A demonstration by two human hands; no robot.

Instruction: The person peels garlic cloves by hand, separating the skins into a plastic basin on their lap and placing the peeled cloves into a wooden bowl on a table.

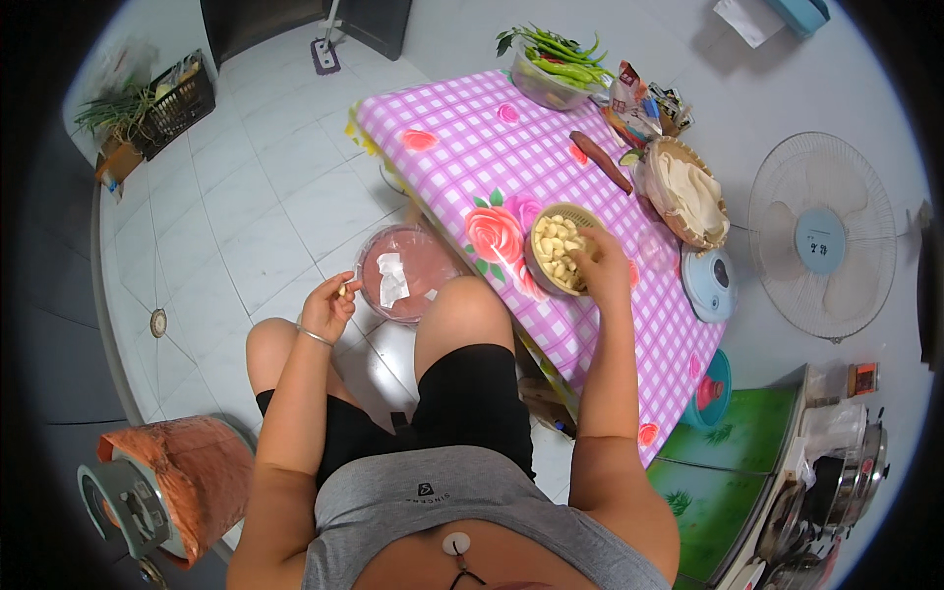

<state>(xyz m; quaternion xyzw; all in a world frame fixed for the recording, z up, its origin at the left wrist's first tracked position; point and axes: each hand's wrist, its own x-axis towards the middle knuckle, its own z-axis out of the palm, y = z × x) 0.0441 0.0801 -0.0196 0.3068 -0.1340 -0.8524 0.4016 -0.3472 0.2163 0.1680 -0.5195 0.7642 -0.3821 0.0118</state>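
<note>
A tan basket (538, 258) full of pale peeled garlic cloves (557, 241) stands on the near edge of the checked tablecloth. My right hand (604, 264) reaches over its right rim, with the fingers bent down and closed at the cloves. My left hand (329, 305) is raised over my left knee, off the table. Its fingers are curled, pinching a small pale piece that looks like a garlic clove (342, 290). Just right of that hand, on the floor, is a round pinkish bin (423, 258) with white paper scraps in it.
Along the table's far side are a bowl of green peppers (551, 90), a brown-handled knife (600, 162), a cloth-lined basket (688, 192) and a pale blue lid (708, 283). A fan (822, 238) stands beyond. An orange-covered container (202, 482) is at lower left.
</note>
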